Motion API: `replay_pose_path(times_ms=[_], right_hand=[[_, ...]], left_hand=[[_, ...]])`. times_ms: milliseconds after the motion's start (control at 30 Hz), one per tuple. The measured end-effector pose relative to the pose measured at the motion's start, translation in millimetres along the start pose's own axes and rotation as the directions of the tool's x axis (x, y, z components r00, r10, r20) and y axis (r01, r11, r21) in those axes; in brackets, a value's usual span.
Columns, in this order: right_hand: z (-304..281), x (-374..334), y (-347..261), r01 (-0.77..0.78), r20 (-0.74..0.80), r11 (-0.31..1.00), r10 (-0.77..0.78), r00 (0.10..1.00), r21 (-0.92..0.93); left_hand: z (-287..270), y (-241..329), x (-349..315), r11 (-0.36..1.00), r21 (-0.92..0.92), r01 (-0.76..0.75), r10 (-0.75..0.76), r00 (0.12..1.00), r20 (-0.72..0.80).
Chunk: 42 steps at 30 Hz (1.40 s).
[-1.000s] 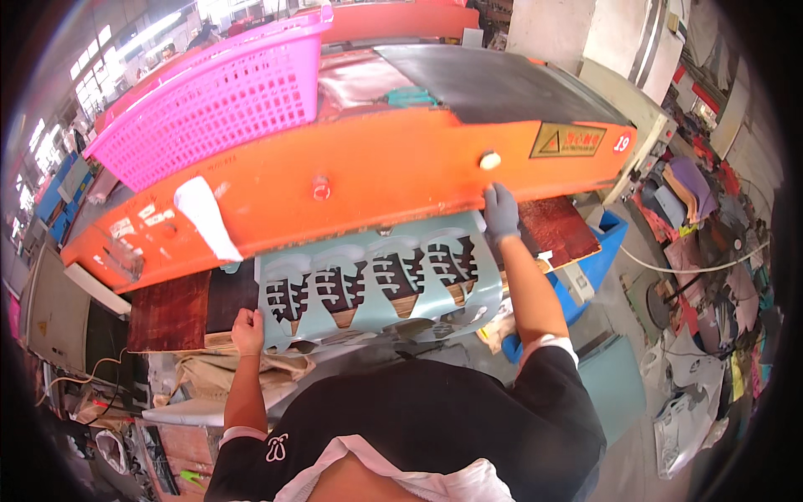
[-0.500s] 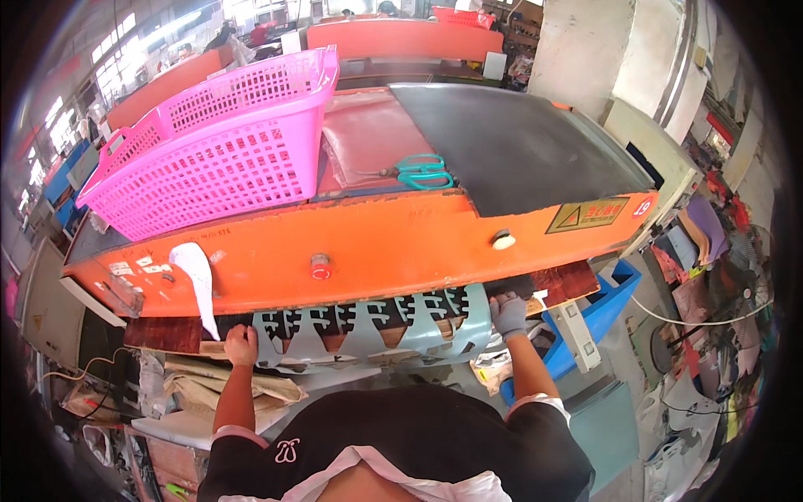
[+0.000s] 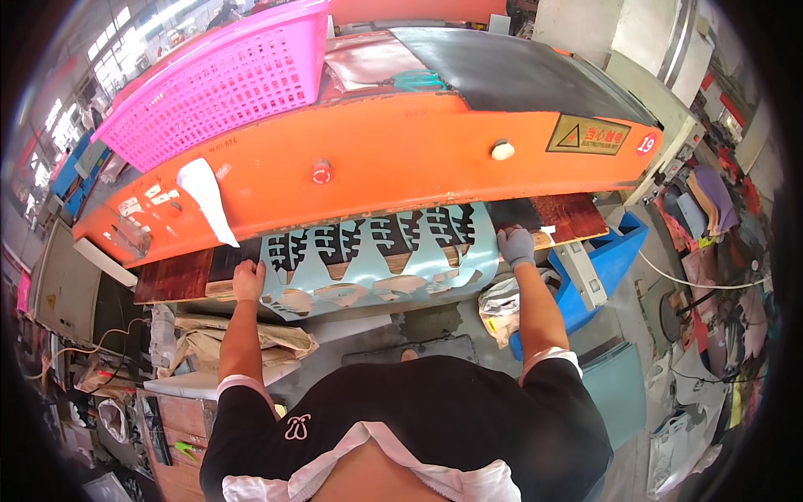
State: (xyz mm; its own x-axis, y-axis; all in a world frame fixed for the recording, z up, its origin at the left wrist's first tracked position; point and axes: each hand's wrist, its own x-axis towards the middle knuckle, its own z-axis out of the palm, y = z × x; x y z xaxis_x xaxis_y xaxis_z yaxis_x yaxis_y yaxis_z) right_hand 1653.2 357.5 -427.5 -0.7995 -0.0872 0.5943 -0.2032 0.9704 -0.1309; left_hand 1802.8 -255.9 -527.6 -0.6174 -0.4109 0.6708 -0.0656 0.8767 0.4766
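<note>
A pale blue-green sheet (image 3: 360, 266) with cut-out shapes lies over the front of a dark-topped wooden board (image 3: 171, 276), its near edge curling down. The board projects from beneath an orange press machine (image 3: 393, 155). My bare left hand (image 3: 249, 279) has its fingers curled over the board's front edge, beside the sheet's left end. At the sheet's right end, my right hand (image 3: 516, 245), in a grey glove, grips the same edge. Black, toothed gaps show through the sheet. The undersides of both hands are hidden.
On the machine rest a pink basket (image 3: 226, 88), green-handled scissors (image 3: 418, 80) and a black mat (image 3: 510, 71). A red button (image 3: 321, 171) is on its front. A blue stand (image 3: 615, 251) is at right, with scraps (image 3: 703, 217) beyond; brown paper (image 3: 242, 343) lies low left.
The view has tipped downward, so the machine sits higher in the picture. More of the board and the sheet shows in front of the machine. Both hands keep their places at the board's edge.
</note>
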Motion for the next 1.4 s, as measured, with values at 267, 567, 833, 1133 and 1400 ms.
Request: replay_pose_path(times_ms=[267, 567, 833, 1133, 1400], right_hand=[[-42.2, -116.9, 18.7, 0.008, -0.197, 1.0, -0.003, 0.98, 0.024], [-120.7, -226.3, 3.7, -0.341, -0.089, 0.87, 0.395, 0.915, 0.356], [-93.9, -177.4, -204.5, 0.149, 0.156, 0.967, -0.183, 0.971, 0.208], [-120.8, -208.3, -251.1, -0.188, 0.462, 0.978, 0.208, 0.862, -0.088], [-127.1, -222.5, -243.1, -0.213, 0.395, 0.977, 0.197, 0.898, -0.003]], left_hand=[[-70.9, 27.0, -104.1, 1.0, 0.019, 0.011, -0.011, 0.999, -0.031], [-153.2, 49.4, -225.4, 0.999, -0.053, -0.012, 0.012, 1.0, -0.006], [-195.8, 44.7, -304.8, 0.996, -0.068, -0.052, 0.053, 0.999, 0.009], [-201.1, 122.2, -280.3, 0.971, -0.19, -0.143, 0.171, 0.975, 0.14], [-108.4, 250.7, -262.4, 0.767, -0.394, -0.507, 0.633, 0.7, 0.331]])
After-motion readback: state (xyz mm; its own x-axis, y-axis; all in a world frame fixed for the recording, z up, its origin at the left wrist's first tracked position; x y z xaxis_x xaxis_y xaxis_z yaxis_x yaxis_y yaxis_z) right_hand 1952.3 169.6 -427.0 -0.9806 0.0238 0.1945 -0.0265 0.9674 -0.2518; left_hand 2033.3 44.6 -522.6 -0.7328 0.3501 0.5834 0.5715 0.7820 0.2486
